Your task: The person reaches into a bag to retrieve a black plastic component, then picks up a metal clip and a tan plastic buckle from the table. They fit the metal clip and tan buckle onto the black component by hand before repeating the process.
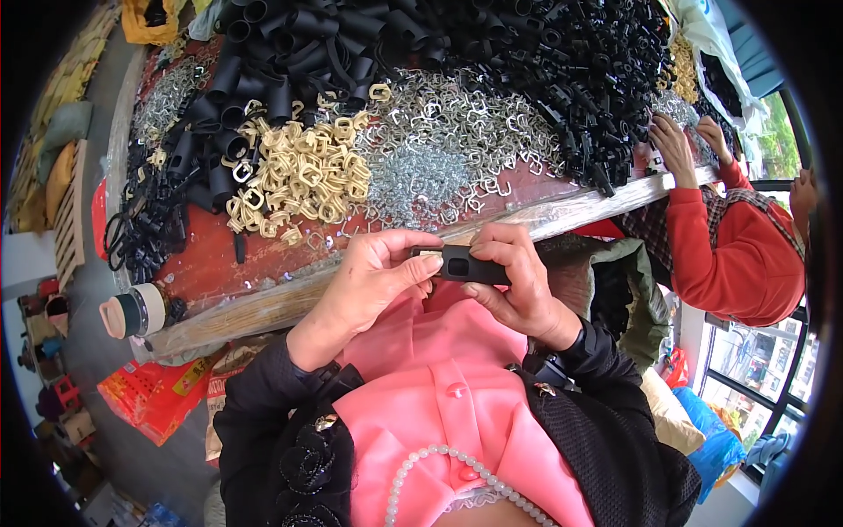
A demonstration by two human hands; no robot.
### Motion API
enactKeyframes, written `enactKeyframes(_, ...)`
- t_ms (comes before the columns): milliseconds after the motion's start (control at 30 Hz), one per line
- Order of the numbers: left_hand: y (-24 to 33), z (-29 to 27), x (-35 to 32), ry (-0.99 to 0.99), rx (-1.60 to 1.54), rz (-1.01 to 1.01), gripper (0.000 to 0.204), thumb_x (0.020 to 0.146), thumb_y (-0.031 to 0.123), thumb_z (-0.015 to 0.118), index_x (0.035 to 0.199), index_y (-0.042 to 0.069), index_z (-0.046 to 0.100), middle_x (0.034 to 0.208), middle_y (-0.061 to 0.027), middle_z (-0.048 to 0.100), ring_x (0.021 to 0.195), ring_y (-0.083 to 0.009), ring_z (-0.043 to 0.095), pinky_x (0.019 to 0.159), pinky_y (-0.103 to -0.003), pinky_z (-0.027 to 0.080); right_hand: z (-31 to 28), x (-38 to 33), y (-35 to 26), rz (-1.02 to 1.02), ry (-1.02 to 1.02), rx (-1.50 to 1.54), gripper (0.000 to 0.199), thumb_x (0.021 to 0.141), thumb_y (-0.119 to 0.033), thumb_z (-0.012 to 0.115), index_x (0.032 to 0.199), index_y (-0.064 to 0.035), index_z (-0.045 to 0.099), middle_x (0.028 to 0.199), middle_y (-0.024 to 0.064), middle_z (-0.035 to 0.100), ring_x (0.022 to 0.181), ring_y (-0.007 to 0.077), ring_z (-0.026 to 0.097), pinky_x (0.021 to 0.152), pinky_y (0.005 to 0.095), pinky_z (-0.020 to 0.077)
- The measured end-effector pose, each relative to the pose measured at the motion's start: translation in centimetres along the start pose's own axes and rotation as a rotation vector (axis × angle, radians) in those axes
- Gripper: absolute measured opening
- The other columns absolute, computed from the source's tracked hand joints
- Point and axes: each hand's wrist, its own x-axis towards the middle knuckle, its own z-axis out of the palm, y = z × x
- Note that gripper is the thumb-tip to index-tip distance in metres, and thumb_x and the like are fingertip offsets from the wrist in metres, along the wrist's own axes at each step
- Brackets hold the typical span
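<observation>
My right hand [520, 285] grips a short black plastic tube [481, 270] with a squarish opening in its side. At the tube's left end, my left hand [373, 279] pinches a small cream-coloured piece [428, 254] between thumb and fingers. Whether that piece sits inside the tube or only touches it, I cannot tell. Both hands meet just over the table's near wooden edge [250, 318]. Beyond them lie a heap of cream plastic rings [303, 176], a pile of small metal springs [417, 184] and many scattered metal clips [479, 127].
Black tubes [303, 53] are heaped at the back left, small black parts [588, 79] at the back right. A lidded cup [136, 312] stands by the left corner. A co-worker in a red sleeve [729, 255] works at right. Red bags [158, 395] lie below the table.
</observation>
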Motion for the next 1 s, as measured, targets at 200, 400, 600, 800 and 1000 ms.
enactKeyframes(200,0.3,0.5,0.2,-0.044,0.087,-0.016,0.029,0.078,0.012,0.059,0.102,-0.004,0.053,0.077,-0.0057,0.058,0.059,-0.0073,0.053,0.055,-0.019,0.046,0.6,0.1,0.0,-0.008,0.074,0.006,0.041,0.071,-0.012,0.065,0.101,-0.0002,0.041,0.095,0.0164,0.044,0.085,0.0250,0.047,0.072,0.0324,0.0408)
enactKeyframes(400,0.4,0.2,0.9,0.025,0.052,-0.008,0.034,0.078,0.012,0.060,0.107,-0.003,0.050,0.078,-0.0050,0.058,0.060,-0.0072,0.053,0.054,-0.018,0.045,0.4,0.7,0.1,0.096,0.004,0.038,0.043,0.072,-0.013,0.063,0.106,-0.0003,0.041,0.101,0.0155,0.044,0.090,0.0294,0.046,0.076,0.0353,0.0402)
enactKeyframes(600,0.7,-0.3,0.7,-0.028,0.083,-0.033,0.043,0.076,0.007,0.060,0.115,-0.002,0.042,0.080,-0.0056,0.058,0.060,-0.0078,0.053,0.053,-0.018,0.045,-2.6,1.9,0.4,0.029,-0.379,0.054,0.070,0.071,-0.038,0.062,0.120,0.0028,0.034,0.113,0.0181,0.042,0.100,0.0300,0.044,0.087,0.0376,0.0345)
enactKeyframes(800,0.1,1.8,0.6,-0.165,0.017,-0.057,0.050,0.073,0.002,0.061,0.117,0.001,0.038,0.090,-0.0082,0.056,0.065,-0.0114,0.056,0.055,-0.019,0.047,-2.3,2.2,-0.3,-0.054,-0.462,0.334,0.079,0.064,-0.042,0.066,0.122,0.0015,0.035,0.118,0.0204,0.039,0.105,0.0317,0.042,0.090,0.0406,0.0315)
enactKeyframes(1000,-1.5,2.4,0.7,-0.251,-0.132,-0.123,0.052,0.074,0.005,0.061,0.119,0.001,0.036,0.093,-0.0100,0.055,0.073,-0.0128,0.057,0.062,-0.023,0.048,-2.5,0.4,-1.6,0.111,-0.287,0.131,0.060,0.065,-0.031,0.064,0.111,0.0032,0.046,0.110,0.0190,0.047,0.097,0.0323,0.050,0.084,0.0367,0.0381)
